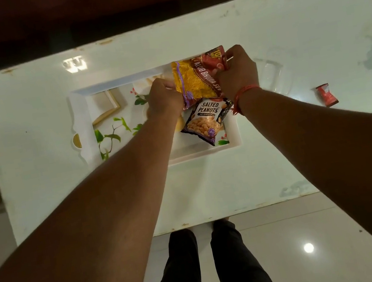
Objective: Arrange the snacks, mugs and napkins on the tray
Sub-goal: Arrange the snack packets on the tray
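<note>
White table (64, 187) held a white tray (79, 105) with leaves painted on it. Both hands gripped a yellow snack bag (194, 82) over the tray, the left hand (164, 98) pinching its left edge and the right hand (237, 72) curled round its right end. Just below, a peanut bag (206, 120) lay in the tray. Farther right, a small red packet (327, 98) lay on the table.
</note>
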Tool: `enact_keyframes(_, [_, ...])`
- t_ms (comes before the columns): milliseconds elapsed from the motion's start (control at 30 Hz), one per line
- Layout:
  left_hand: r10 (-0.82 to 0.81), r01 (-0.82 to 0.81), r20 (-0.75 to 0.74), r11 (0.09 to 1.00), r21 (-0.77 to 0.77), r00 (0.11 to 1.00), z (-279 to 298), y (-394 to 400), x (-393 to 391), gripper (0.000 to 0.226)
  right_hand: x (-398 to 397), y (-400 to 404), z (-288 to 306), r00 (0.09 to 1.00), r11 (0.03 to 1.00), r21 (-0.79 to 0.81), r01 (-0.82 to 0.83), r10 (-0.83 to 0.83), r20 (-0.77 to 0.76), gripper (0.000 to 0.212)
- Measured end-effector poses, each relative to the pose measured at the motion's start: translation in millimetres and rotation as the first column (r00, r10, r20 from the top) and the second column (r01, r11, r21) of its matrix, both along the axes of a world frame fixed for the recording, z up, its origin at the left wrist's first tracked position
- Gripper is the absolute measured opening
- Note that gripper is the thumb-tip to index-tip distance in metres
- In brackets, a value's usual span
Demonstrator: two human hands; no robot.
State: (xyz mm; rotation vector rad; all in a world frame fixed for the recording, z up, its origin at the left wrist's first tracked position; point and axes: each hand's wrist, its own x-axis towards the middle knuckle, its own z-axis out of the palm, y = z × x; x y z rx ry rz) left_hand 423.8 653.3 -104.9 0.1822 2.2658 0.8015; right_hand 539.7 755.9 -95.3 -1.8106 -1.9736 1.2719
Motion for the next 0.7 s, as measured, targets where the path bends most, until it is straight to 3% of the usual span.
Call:
enact_keyframes(100, [-0.081,0.078,-0.065,0.996,-0.05,0.995,-4.5,0.4,-2.5,0.022,7.7,8.9,-2.4,0.998,0.998,-0.021,0.063,-0.063,0.008,0.029])
enact_keyframes(367, [-0.175,0.174,-0.073,0.985,-0.017,0.982,-10.6,-7.7,4.2,0.032,22.4,-6.5,-4.4,0.998,0.999,0.017,-0.037,0.038,-0.04,0.028])
enact_keyframes(700, [-0.386,0.392,-0.12,0.919,0.035,0.915,-11.6,-6.3,11.8,0.025,31.0,-16.0,-4.6,0.964,0.991,-0.027,0.13,-0.132,-0.231,0.031])
